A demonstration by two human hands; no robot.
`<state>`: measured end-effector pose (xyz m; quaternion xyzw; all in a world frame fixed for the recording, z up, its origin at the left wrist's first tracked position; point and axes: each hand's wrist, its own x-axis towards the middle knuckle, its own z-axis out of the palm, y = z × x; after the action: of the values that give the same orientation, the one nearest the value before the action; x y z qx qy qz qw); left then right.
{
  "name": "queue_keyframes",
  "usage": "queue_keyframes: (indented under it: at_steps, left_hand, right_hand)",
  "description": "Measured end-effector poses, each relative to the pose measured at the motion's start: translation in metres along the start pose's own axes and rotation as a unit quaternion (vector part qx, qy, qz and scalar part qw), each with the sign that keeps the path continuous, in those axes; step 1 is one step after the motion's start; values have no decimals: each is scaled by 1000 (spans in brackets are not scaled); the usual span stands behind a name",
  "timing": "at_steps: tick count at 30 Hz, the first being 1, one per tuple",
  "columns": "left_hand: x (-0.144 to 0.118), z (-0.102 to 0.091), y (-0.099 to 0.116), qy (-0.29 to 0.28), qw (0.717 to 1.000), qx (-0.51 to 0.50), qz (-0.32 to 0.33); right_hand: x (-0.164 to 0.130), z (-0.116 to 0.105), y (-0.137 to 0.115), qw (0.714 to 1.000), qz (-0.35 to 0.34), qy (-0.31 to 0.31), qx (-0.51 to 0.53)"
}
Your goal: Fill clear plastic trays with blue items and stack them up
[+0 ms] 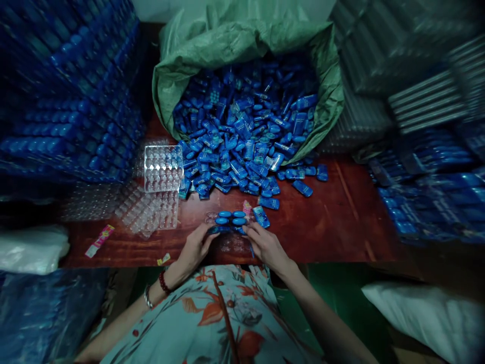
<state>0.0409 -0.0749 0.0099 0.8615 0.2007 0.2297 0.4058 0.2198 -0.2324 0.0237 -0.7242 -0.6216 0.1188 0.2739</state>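
Near the table's front edge, a clear plastic blister tray (232, 245) lies between my hands, with several small blue packs (231, 218) set in rows in its far part. My left hand (194, 246) is closed, thumb and fingers on a blue pack (219, 229) at the tray's left side. Opposite it, my right hand (267, 247) has its fingers closed on another blue pack (240, 230). The fingertips partly hide both packs. Just beyond my right fingers lies a loose blue pack (261, 217), beside a small pink wrapper (247, 207).
A green woven sack (166, 96) spills blue packs (242, 151) over the wooden table (322, 227). Clear trays (162, 169) lie left. Stacks of filled blue trays (68, 121) rise at left, grey stacked trays (401, 55) at right. A pink strip (99, 241) lies front left.
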Motion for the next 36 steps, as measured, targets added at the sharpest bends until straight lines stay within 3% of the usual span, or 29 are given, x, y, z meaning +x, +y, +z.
queue_keyframes:
  at_steps: [3, 5, 9, 12, 15, 19, 25, 27, 32, 36]
  left_hand:
    - [0, 0, -3, 1, 1000, 22, -18]
    - [1, -2, -3, -34, 996, 81, -28]
    - [5, -9, 3, -120, 950, 288, -10]
    - [8, -8, 10, -144, 917, 371, 33]
    - [9, 0, 14, -162, 901, 398, 58]
    - [9, 8, 9, -164, 909, 379, 52]
    - [1, 2, -6, -169, 935, 305, 68]
    - [-2, 2, -10, -148, 948, 274, 59]
    - [-2, 11, -17, -80, 978, 174, 80]
    - [5, 6, -19, -122, 980, 108, 111]
  right_hand:
    - [5, -6, -12, 994, 22, -65, -81]
    - [10, -9, -21, 987, 31, -93, -125]
    - [24, -13, -33, 972, 23, -137, -188]
    - [30, -12, -35, 970, 14, -140, -198]
    - [27, -7, -30, 974, 7, -108, -201]
    - [13, 4, -23, 980, 7, -29, -199]
    - [1, 14, -21, 986, 53, 104, -117]
    - [2, 16, -25, 987, 46, 129, -90]
    - [13, 22, -41, 991, 25, 63, -114]
    - [19, 27, -47, 983, 48, 13, -177]
